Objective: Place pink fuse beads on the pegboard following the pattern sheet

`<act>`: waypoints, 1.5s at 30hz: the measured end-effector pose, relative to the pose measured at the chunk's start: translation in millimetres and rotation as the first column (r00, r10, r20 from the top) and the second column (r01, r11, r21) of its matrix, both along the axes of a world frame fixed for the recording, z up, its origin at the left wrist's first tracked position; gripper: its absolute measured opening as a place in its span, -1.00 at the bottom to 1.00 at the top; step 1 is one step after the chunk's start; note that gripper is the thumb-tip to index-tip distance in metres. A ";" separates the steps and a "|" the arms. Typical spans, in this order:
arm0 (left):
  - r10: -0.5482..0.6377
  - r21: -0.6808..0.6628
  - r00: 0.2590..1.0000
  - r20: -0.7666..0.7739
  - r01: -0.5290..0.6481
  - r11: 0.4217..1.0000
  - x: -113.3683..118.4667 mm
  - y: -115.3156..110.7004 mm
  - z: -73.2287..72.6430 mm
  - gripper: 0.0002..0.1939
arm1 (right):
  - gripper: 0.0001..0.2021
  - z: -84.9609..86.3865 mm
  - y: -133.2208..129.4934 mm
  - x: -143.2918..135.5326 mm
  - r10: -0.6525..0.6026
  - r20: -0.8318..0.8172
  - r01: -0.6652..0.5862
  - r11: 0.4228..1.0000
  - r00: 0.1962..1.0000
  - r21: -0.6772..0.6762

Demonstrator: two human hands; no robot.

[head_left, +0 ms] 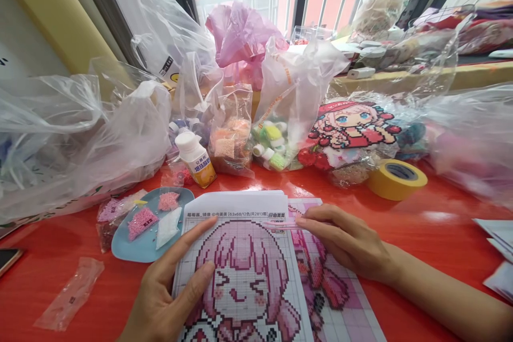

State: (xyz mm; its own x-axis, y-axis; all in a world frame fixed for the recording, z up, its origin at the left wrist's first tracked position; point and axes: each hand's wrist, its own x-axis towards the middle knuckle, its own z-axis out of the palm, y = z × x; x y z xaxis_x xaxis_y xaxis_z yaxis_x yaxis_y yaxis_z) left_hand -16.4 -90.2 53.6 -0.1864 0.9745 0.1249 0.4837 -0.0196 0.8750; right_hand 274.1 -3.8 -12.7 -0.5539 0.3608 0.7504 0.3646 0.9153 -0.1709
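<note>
Pattern sheet (240, 288) lies on the tabletop (417, 235) beside a blue plate (136, 253) holding bead packets (143, 223); the left hand (166, 286) rests on it, thumb and forefinger spread; the right hand (347, 240) pinches pink tweezers (282, 226).

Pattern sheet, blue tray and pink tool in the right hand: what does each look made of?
Pattern sheet: probably smooth paper, given the flat print and thin, straight edges.
Blue tray: likely moulded plastic, with even colour and rounded corners.
Pink tool in the right hand: perhaps plastic, from its pale tint, but too slim to be sure.
</note>
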 end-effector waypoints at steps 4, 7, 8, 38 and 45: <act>-0.001 0.015 1.000 -0.005 0.002 1.000 -0.5 0.4 -0.5 -0.61 | -0.50 -2.4 0.5 1.3 0.001 0.015 -0.001 1.000 1.000 -0.021; 0.000 0.022 1.000 0.004 0.000 1.000 -0.8 1.1 -0.8 -0.60 | -0.53 -1.8 0.1 1.9 -0.003 0.008 0.003 1.000 1.000 -0.013; 0.003 0.024 1.000 0.008 -0.003 1.000 -0.8 1.3 -0.9 -0.60 | -0.54 -1.5 -0.1 1.9 -0.003 0.005 0.003 1.000 1.000 -0.008; 0.047 0.011 0.999 -0.002 -0.047 0.999 -4.2 2.8 -1.4 -0.56 | -0.87 3.3 20.3 5.4 -0.517 -0.009 0.516 0.852 0.856 0.082; 0.050 -0.003 0.999 0.013 -0.050 0.999 -3.4 2.8 -2.2 -0.55 | -0.83 4.7 19.2 2.6 -0.557 0.063 0.553 0.830 0.828 0.069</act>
